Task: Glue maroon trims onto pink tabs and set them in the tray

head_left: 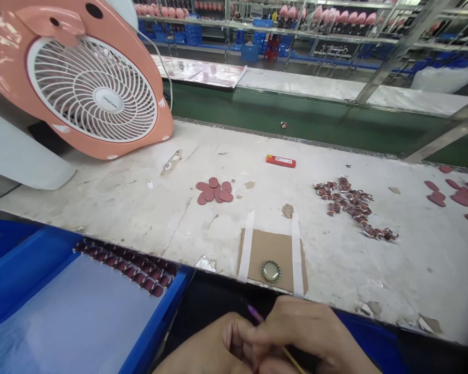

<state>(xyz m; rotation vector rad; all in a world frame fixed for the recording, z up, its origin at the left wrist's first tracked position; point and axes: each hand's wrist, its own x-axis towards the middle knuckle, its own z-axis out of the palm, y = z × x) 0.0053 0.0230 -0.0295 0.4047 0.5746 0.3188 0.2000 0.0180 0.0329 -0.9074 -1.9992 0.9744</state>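
On my feed, the right hand [300, 332] pinches a thin purple-tipped stick [256, 314], its tip jutting forward. I'd worry it could slip if that pinch loosens. The left hand [203, 350] curls just beneath, its grip hidden. A bottle cap [271, 271] on a cardboard square [257, 249] sits just ahead, where a knock could shift it.

Directly above the person's hands [265, 337] lies a cardboard square [257, 249], taped to the white workbench [101, 208] and holding a bottle cap [271, 271]. Left of the cardboard, low down, a blue tray's rim [156, 332] stands in the way. A hand could pass upward beside the cardboard, between red discs [214, 190] to its upper left and small red pieces [347, 202] to its upper right. Farther to its upper left, a pink fan [156, 130] blocks the bench.
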